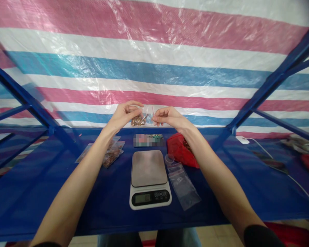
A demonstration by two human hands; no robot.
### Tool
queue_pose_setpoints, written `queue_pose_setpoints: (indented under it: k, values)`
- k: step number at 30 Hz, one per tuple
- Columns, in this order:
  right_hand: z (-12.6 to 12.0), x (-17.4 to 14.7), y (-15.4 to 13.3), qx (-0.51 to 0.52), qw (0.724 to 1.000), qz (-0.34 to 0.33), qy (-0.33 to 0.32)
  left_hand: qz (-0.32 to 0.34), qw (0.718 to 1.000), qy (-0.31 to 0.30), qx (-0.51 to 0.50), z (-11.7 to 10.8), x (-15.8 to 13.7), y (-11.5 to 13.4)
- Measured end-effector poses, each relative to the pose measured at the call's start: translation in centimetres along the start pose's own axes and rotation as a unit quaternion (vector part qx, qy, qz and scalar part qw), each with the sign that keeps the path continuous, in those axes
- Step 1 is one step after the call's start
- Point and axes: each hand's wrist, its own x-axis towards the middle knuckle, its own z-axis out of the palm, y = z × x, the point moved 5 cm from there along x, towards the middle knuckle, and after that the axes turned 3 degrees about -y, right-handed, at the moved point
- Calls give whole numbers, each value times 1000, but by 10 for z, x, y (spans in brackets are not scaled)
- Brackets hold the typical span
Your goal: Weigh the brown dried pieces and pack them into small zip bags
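Both hands are raised above the far edge of the table, holding a clear plastic zip bag (139,120) between them. Copper-coloured small pieces fill its left part. My left hand (128,113) is closed on the filled side of the bag. On the opposite side, my right hand (166,116) pinches the bag's edge, where a thin red line shows. Below them lies a kitchen scale (149,169) with a bare steel plate and a small display. Filled zip bags (113,152) lie beside my left forearm.
A red bag (179,149) with brownish contents sits under my right forearm. Near it are a small clear round cup (169,159) and flat, unfilled zip bags (184,185). Behind the scale is a partly blurred box (148,140). Blue metal posts (262,80) flank the striped sheet.
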Motion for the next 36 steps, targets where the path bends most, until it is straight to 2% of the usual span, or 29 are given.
queue_pose_setpoints:
  k: [3, 4, 5, 6, 9, 11, 15, 18, 22, 30, 36]
  values:
    - [-5, 4, 9, 13, 999, -9, 28, 91, 980, 131, 118, -5, 1, 9]
    - [-6, 6, 12, 19, 999, -11, 32, 99, 975, 146, 138, -4, 0, 11]
    - [-6, 7, 14, 26, 999, -14, 34, 91, 978, 129, 139, 1, 0, 12]
    - [-6, 8, 16, 33, 999, -17, 35, 72, 986, 83, 125, 8, 0, 11]
    - [-1, 10, 17, 36, 998, -30, 40, 7, 994, -94, 58, 38, -4, 7]
    - [6, 10, 16, 43, 998, -32, 21, -26, 988, -149, 11, 53, -8, 3]
    - [23, 10, 13, 62, 995, -42, -65, -98, 981, -150, -80, 63, -10, -10]
    - [27, 10, 11, 53, 993, -55, -85, -121, 971, -164, -122, 62, -11, -14]
    - [25, 10, 13, 43, 995, -60, -64, -118, 966, -193, -129, 58, -12, -14]
    - [18, 11, 20, 43, 998, -44, -23, -120, 962, -207, -132, 57, -13, -19]
    - [17, 11, 24, 22, 999, -21, 16, -156, 966, -179, -107, 54, -13, -22]
